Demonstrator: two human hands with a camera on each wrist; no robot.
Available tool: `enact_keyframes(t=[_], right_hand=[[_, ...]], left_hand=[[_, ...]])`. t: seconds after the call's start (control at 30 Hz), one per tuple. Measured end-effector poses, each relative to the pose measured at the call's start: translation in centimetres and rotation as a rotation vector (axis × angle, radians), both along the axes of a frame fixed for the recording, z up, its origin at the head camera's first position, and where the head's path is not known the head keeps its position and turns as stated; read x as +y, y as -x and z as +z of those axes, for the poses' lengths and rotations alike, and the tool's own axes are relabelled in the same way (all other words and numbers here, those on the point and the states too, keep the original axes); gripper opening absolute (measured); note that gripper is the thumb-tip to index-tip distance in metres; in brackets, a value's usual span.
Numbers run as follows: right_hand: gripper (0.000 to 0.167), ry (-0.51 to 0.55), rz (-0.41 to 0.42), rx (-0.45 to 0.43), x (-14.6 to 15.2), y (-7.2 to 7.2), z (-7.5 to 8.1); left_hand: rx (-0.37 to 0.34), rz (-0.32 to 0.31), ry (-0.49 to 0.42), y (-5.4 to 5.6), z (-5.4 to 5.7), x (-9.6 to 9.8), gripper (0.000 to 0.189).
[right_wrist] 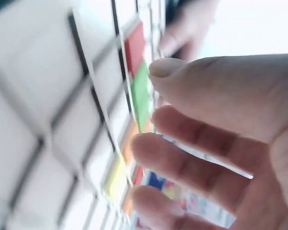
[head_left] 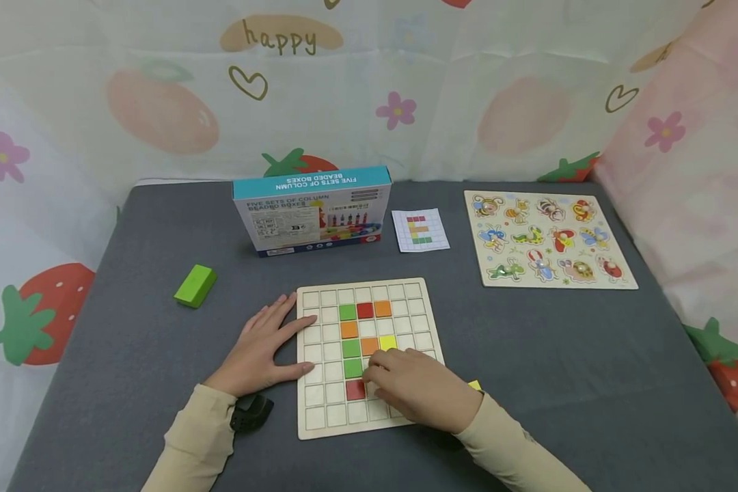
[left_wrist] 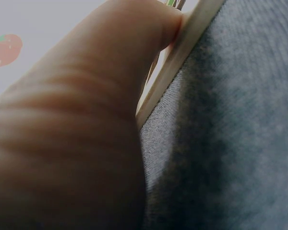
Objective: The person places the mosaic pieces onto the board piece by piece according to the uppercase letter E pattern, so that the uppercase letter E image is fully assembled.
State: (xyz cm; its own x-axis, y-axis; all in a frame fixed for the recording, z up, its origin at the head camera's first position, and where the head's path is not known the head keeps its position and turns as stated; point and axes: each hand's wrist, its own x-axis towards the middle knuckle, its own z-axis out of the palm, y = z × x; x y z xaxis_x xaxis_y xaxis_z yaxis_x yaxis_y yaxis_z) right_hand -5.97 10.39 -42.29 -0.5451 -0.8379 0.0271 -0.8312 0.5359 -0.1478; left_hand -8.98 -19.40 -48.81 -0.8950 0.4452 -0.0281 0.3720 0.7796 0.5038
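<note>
A wooden grid board [head_left: 311, 415] lies in front of me, with green, red, orange and yellow square tiles set in some of its cells. My left hand [head_left: 253, 357] rests at the board's left side with fingers spread, the thumb and index finger touching its edge. Over the lower right of the board is my right hand [head_left: 421, 389], its fingers loosely bent near the lowest red tile [head_left: 355, 390]. In the right wrist view, thumb and fingers stand apart with no tile visible between them, close to a green tile [right_wrist: 140, 96]. Part of the board is hidden under this hand.
A green block [head_left: 195, 285] lies at the left. Behind the board stand a blue-topped box [head_left: 316, 213] and a pattern card [head_left: 421, 231]. An insect puzzle board [head_left: 551, 239] lies at the back right. Beside the right wrist a yellow piece [head_left: 475, 385] peeks out.
</note>
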Motion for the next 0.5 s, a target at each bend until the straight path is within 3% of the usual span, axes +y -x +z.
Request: enact_keyframes(t=[0.23, 0.5], right_hand=[[0.024, 0.046, -0.151, -0.032, 5.6, -0.1, 1.0], [0.029, 0.072, -0.284, -0.205, 10.8, -0.9, 0.4]], left_hand=[[0.008, 0.001, -0.012, -0.2, 0.0, 0.2, 0.08], [-0.003, 0.001, -0.011, -0.1, 0.0, 0.0, 0.08]])
